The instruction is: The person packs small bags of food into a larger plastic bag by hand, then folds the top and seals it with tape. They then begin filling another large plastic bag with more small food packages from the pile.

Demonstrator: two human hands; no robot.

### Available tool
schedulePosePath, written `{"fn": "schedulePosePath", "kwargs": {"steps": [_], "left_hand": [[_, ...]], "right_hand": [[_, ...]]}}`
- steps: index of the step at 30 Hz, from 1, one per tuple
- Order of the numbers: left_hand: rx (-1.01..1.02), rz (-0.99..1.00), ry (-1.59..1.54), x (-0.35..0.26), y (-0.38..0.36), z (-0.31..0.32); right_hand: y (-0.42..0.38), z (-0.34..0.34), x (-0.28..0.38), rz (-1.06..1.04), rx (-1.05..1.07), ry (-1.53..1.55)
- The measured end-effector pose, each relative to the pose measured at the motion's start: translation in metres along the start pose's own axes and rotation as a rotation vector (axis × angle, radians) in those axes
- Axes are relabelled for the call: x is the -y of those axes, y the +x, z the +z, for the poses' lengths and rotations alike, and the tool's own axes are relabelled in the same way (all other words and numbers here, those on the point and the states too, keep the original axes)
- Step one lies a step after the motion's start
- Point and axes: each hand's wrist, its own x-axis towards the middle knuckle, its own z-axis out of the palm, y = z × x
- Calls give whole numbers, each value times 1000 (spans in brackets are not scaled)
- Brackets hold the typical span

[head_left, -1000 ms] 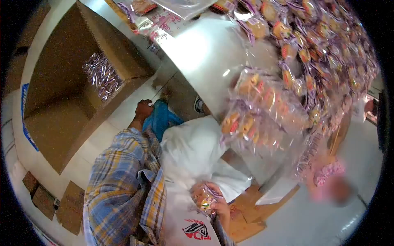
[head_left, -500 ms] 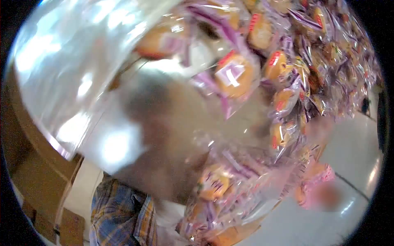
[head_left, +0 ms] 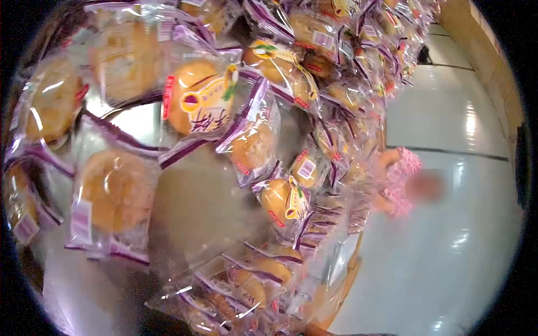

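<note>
Neither of my hands shows in the head view. Individually wrapped round pastries in clear packets with purple edges fill much of it. A large pastry packet lies flat at the left, with its barcode showing. Near the upper middle, another packet carries a yellow and purple printed label. Toward the bottom, a clear plastic bag holds several wrapped pastries packed in a row.
Heaped pastry packets stretch toward the upper right, on a dull metallic surface. A shiny pale tiled floor spans the right side, where a person in pink stands close by the heap. A tan board edges the upper right.
The camera view has shifted. The big shiny plastic sheet at upper left, the blurred arm and the plaid cloth have left view. More pastry packets now appear on the left.
</note>
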Motion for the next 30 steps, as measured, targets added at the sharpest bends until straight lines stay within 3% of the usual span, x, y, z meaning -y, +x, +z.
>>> {"fn": "schedulePosePath", "kwargs": {"steps": [2,7,16,23,24,28,29,30], "left_hand": [[1,-10,-11,26,-1,32],[11,-14,-30,36,-8,34],[-39,118,-297,59,-57,6],[-105,306,-780,61,-139,-50],[-102,332,-874,65,-153,-57],[107,352,-1325,78,-185,-73],[198,315,-1408,81,-199,-86],[159,266,-1500,83,-215,-95]], "right_hand": [[5,1,-26,11,0,-5],[7,2,-28,51,7,26],[3,11,-50,-26,120,-8],[-7,30,-78,-92,177,-68],[-4,31,-83,-235,244,-113],[-16,31,-106,-372,212,-254],[-17,27,-117,-446,216,-172],[-16,22,-131,-516,222,-85]]}}
